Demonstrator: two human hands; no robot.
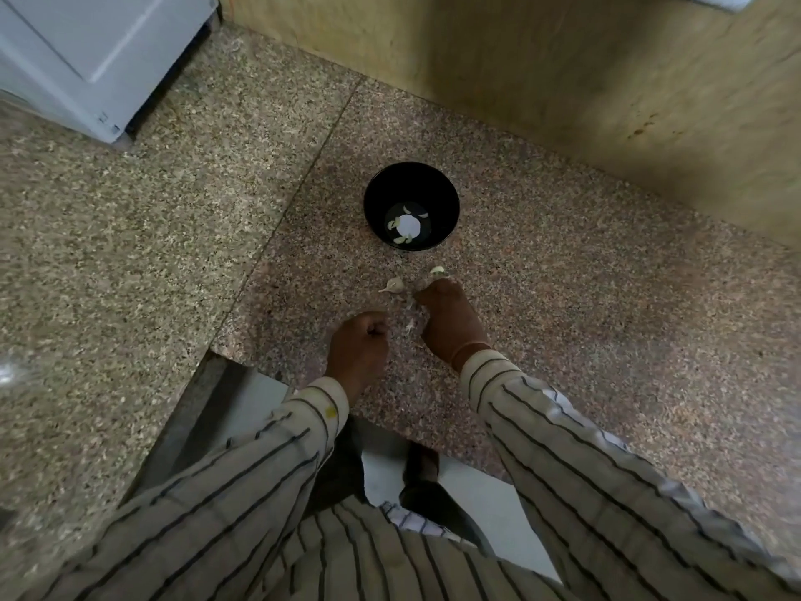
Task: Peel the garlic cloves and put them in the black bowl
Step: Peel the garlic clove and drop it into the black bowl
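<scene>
Head view: far to my left a white unit (86,58) stands at the back of the counter (585,340), well apart from the work. Next comes my left hand (359,344), low over the stone with its fingers curled in against the thumb. I cannot tell whether it pinches a scrap of skin or nothing at all. Just beyond it lies a clove (393,285) with its skin and tail on, alone on the counter. Further back, near but not touching it, sits the bowl (411,206), upright, with a few peeled cloves (403,239) lying on its bottom. Between my hands lie loose skins (409,316) on the stone. My right hand (446,323) reaches forward, palm down, with its fingertips at the counter. Just past them is a second clove (437,269), which looks bare or nearly so. My knuckles hide the tips, so I cannot tell whether they touch or pinch anything.

I judge the task partway done, with me between cloves. If the one by my right hand is clean, it needs a short lift and a drop over the rim. Then the skinned one calls for both hands: one steadies it while a nail splits and strips the skin.
</scene>
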